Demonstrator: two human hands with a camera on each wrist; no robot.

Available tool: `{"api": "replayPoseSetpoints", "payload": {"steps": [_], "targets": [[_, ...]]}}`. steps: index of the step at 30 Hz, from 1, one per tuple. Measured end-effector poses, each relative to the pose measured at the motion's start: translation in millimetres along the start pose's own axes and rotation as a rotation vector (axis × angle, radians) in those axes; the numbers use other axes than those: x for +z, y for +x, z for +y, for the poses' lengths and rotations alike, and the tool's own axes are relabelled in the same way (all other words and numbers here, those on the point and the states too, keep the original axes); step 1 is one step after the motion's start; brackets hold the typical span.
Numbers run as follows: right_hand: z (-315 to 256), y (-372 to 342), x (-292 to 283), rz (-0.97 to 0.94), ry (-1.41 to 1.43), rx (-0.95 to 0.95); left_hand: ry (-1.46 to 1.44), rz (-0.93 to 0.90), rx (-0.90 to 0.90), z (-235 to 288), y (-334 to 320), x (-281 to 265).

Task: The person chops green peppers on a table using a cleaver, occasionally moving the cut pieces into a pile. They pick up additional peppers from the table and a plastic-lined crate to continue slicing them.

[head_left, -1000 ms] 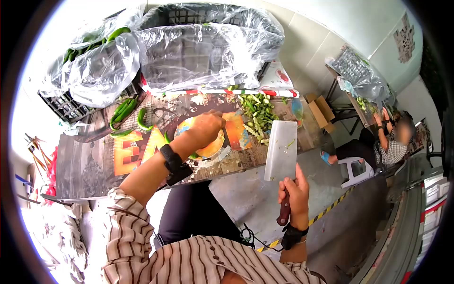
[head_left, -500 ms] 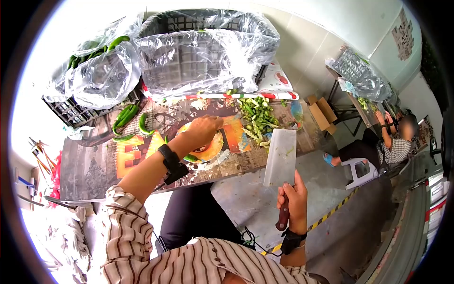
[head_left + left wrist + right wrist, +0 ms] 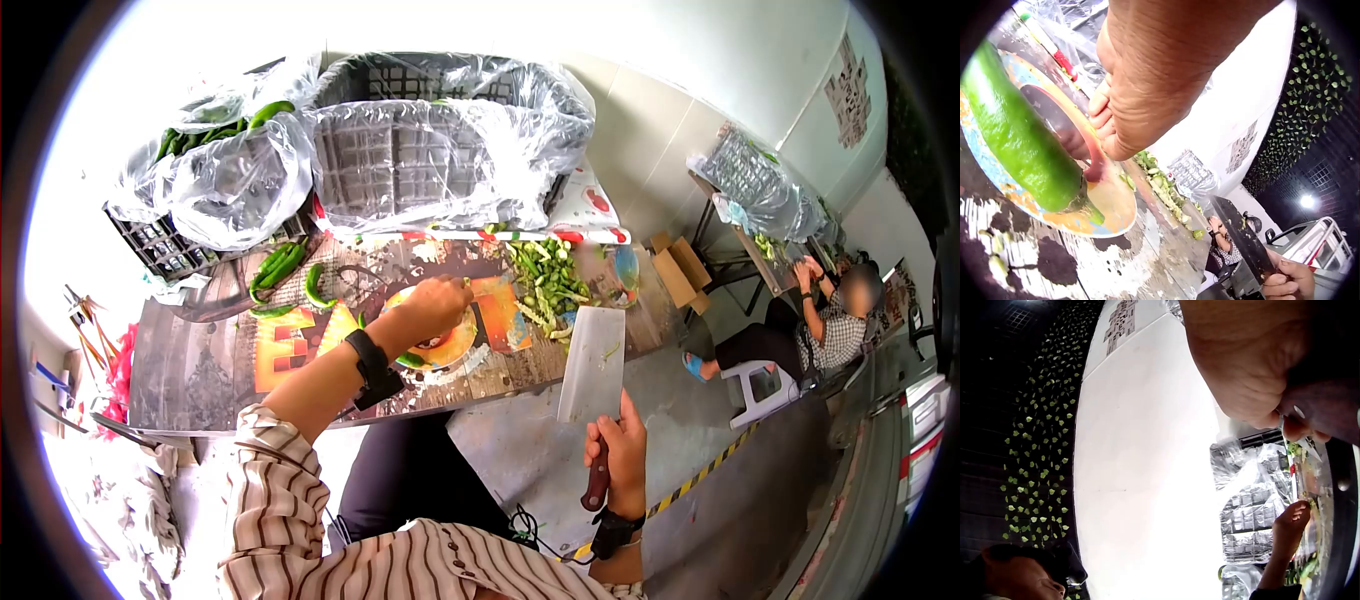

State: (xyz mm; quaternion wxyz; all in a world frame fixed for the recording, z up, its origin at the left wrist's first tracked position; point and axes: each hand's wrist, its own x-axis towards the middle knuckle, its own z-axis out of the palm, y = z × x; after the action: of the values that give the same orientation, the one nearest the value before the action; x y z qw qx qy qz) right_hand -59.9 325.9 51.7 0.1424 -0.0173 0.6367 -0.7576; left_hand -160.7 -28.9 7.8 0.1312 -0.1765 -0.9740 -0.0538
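Note:
My right hand (image 3: 618, 450) grips the dark red handle of a cleaver (image 3: 594, 362), its broad blade pointing up in front of the table's edge. Small green bits cling to the blade. Over the round picture on the tabletop, my left hand (image 3: 432, 305) has its fingers curled, and no thing shows clearly in them. A whole green chili pepper (image 3: 1025, 140) lies close by that wrist, partly hidden under the arm in the head view. To the right of the left hand is a heap of chopped green chilies (image 3: 545, 285).
Whole chilies (image 3: 280, 268) lie at the table's left. Behind stand a plastic-lined black crate (image 3: 440, 150) and a smaller one holding chilies (image 3: 205, 190). A cardboard box (image 3: 682, 270) is beyond the right end. Another person (image 3: 835, 320) sits at a second table on the right.
The head view has tilted up, so table and crates appear lower. My left hand stays curled over the round picture, and the cleaver stays upright in my right hand.

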Motion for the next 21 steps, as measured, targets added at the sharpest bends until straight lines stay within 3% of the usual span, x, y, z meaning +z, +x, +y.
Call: {"api": "replayPoseSetpoints", "payload": {"steps": [6, 10, 12, 13, 14, 15, 17, 19, 20, 21], "targets": [[4.9, 2.4, -0.8, 0.001, -0.020, 0.009, -0.034, 0.020, -0.005, 3.8, -2.7, -16.1], [6.0, 0.3, 1.9, 0.027, 0.004, -0.004, 0.006, 0.099, 0.120, 8.0, 3.2, -50.4], [6.0, 2.3, 1.4, 0.029, -0.003, -0.011, 0.100, 0.307, 0.254, -4.6, 20.4, -82.8], [6.7, 2.7, 1.4, 0.037, 0.008, -0.003, 0.305, 0.346, 0.123, -14.5, 33.0, -115.7], [8.3, 0.8, 0.8, 0.049, 0.016, 0.013, 0.188, 0.595, 0.086, -45.4, 40.7, -140.2], [9.5, -1.5, -0.6, 0.050, 0.007, 0.029, 0.010, 0.595, -0.386, -21.3, 42.6, -191.7], [10.3, -1.6, -0.7, 0.066, 0.018, -0.003, 0.131, 0.902, -0.311, -28.7, 41.1, -223.6], [13.4, -4.4, -0.2, 0.102, 0.023, 0.029, 0.118, 0.831, -0.243, -22.0, 24.7, -220.3], [16.0, -3.9, 1.2, 0.147, 0.043, 0.027, 0.245, 0.603, -0.322, -22.9, 11.2, -211.7], [17.4, -3.8, 2.9, 0.153, 0.056, 0.055, 0.145, 0.653, -0.196, -14.0, -4.4, -202.8]]}}
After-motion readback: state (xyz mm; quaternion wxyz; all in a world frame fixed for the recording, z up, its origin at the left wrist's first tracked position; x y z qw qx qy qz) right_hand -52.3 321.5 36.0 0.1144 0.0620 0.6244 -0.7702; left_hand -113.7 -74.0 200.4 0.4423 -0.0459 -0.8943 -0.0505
